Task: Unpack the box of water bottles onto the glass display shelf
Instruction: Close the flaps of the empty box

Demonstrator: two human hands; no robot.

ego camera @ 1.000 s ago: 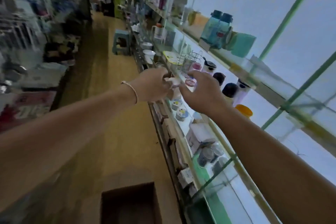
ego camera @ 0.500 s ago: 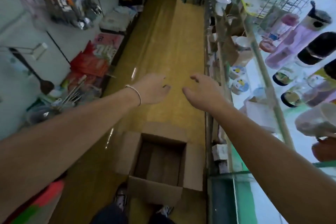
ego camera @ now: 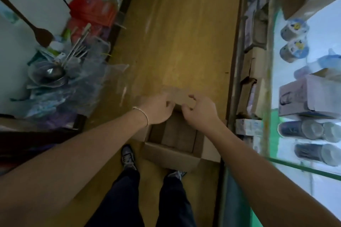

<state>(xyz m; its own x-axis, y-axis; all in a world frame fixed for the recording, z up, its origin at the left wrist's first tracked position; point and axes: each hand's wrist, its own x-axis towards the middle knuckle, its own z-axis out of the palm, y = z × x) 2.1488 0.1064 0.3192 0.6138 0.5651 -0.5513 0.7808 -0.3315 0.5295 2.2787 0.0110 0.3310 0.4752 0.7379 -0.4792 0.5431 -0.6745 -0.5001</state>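
1. Change: the view has swung off the glass display shelf (ego camera: 324, 29) and down to the floor. Both hands have left the shelf holding nothing and dropped to the box (ego camera: 169, 155).
2. The box is cardboard with its flaps open, on the floor just ahead of the person's shoes (ego camera: 127, 155). The shelf is right of the box and higher.
3. The left hand (ego camera: 158, 109) is over the box's far left corner, fingers curled at the far flap (ego camera: 177, 96).
4. The right hand (ego camera: 200, 113) is just beside it, over the box's far right part, with index and thumb half-curled toward the same flap.
5. Grip: the frame is blurred, so I cannot tell whether either hand pinches the flap or only hovers at it. Neither hand has a bottle.
6. Inside the box only the bare bottom and a tape strip (ego camera: 166, 132) show. No water bottles are visible there, though the hands hide the far end.
7. Dark cylinders (ego camera: 302, 131) sit on a shelf level right of the box, possibly bottles.
8. Meaning: unpacking looks finished or nearly so. This reach is probably for the flap, to close or lift the box.
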